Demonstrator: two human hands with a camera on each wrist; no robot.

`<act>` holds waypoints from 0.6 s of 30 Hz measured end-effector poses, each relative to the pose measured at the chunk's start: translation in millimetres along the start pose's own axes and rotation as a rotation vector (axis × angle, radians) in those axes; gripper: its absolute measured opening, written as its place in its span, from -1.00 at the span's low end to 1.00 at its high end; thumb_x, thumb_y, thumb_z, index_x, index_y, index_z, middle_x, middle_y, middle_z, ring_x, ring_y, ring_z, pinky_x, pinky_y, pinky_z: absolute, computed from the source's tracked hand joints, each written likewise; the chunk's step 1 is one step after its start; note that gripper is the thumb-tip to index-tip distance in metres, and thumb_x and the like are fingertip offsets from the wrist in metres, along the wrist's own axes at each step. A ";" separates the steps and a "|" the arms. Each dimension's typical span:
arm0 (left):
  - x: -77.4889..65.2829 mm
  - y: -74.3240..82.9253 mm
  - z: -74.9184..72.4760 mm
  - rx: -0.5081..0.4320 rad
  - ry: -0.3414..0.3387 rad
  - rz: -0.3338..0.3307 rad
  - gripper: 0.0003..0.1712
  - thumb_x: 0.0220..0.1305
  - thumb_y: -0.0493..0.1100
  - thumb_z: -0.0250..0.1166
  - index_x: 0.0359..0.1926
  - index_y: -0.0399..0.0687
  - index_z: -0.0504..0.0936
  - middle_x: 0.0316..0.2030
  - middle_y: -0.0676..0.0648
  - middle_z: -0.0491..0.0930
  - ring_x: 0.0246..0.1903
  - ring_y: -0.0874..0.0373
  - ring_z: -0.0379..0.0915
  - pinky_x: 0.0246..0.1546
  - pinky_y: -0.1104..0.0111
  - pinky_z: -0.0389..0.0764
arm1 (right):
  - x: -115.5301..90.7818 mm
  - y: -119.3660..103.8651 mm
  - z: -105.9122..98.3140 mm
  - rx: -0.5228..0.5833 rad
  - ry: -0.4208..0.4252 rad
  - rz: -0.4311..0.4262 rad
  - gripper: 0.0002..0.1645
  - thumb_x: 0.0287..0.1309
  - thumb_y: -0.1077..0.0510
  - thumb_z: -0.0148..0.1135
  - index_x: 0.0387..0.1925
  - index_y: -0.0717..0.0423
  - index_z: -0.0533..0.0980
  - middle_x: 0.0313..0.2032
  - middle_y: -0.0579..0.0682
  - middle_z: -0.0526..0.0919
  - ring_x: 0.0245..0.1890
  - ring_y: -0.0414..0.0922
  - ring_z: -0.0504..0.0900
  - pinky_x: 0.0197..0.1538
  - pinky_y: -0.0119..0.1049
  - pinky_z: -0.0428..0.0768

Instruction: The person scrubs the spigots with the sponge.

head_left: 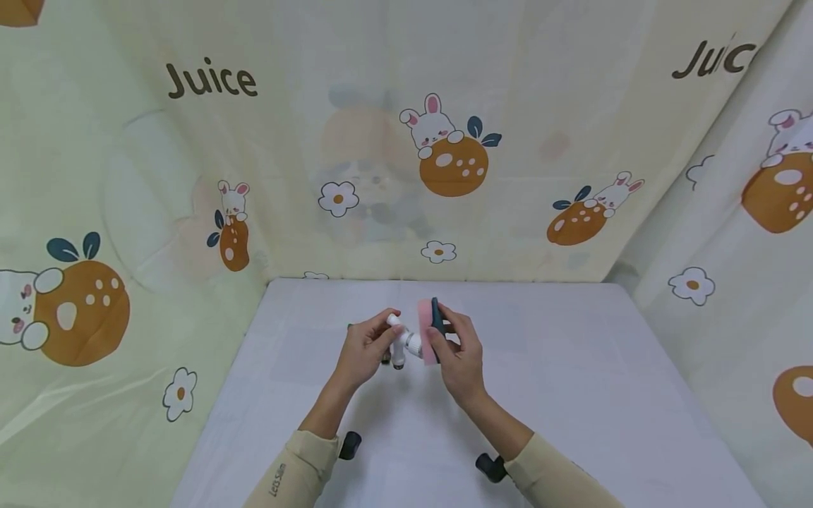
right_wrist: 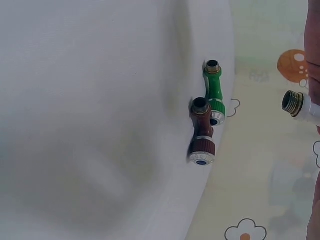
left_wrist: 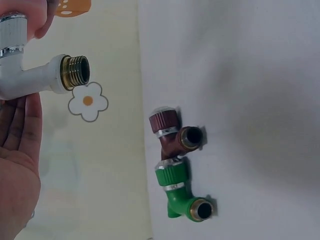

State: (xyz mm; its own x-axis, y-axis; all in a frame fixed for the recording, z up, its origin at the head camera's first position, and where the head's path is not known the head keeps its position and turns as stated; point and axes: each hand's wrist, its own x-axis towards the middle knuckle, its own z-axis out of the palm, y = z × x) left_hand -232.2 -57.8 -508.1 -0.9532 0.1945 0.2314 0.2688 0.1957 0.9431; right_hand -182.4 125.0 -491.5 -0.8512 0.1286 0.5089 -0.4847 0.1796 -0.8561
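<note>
My left hand (head_left: 363,347) pinches a white angle valve (head_left: 399,349) above the table. Its brass-threaded outlet (left_wrist: 75,72) shows in the left wrist view. In my right hand (head_left: 462,353) is a pink sponge (head_left: 425,333) with a dark green handle (head_left: 438,317), held upright between thumb and fingers. The sponge's pink face meets the valve's knob end in the head view. Beyond the hands, a maroon angle valve (left_wrist: 167,130) and a green angle valve (left_wrist: 175,187) lie close together on the table. In the head view the left hand mostly hides them.
A white-covered table (head_left: 571,395) spreads beneath both hands. Printed curtains (head_left: 375,261) hang along its far edge and at the sides. Black wrist-worn pieces sit by each forearm, one at the left (head_left: 350,445) and one at the right (head_left: 490,467).
</note>
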 end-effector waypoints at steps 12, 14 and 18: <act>-1.9 -1.2 -4.9 -0.061 -0.053 0.015 -0.71 0.47 -0.07 0.31 0.15 0.06 0.71 -0.24 -0.11 0.72 -0.45 0.20 0.45 -0.49 0.46 0.42 | 1.5 0.5 1.6 -0.014 -0.004 0.058 -0.46 0.43 0.28 0.24 0.38 0.29 0.43 0.14 0.33 0.49 0.02 0.10 0.49 -0.13 -0.65 0.61; -2.3 -2.5 -5.3 -0.069 -0.070 0.013 -0.69 0.47 -0.05 0.31 0.16 0.06 0.71 -0.19 -0.09 0.73 -0.40 0.19 0.48 -0.45 0.44 0.45 | 2.0 1.6 1.2 -0.027 -0.003 0.082 -0.46 0.45 0.25 0.23 0.39 0.25 0.42 0.16 0.31 0.49 0.02 0.06 0.48 -0.14 -0.65 0.60; -3.3 -4.3 -6.1 -0.068 -0.089 0.011 -0.66 0.48 0.00 0.30 0.19 0.10 0.70 -0.12 -0.06 0.75 -0.31 0.10 0.53 -0.38 0.39 0.51 | 3.3 2.1 0.1 -0.036 -0.006 0.121 -0.46 0.48 0.22 0.21 0.41 0.22 0.41 0.18 0.29 0.49 0.04 0.01 0.48 -0.15 -0.64 0.61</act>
State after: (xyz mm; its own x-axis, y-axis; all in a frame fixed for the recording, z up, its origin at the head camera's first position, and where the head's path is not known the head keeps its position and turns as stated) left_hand -231.0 -65.1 -511.4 -0.9332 0.2819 0.2227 0.2667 0.1284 0.9552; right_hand -186.3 125.7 -491.6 -0.9042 0.1460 0.4014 -0.3710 0.1975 -0.9074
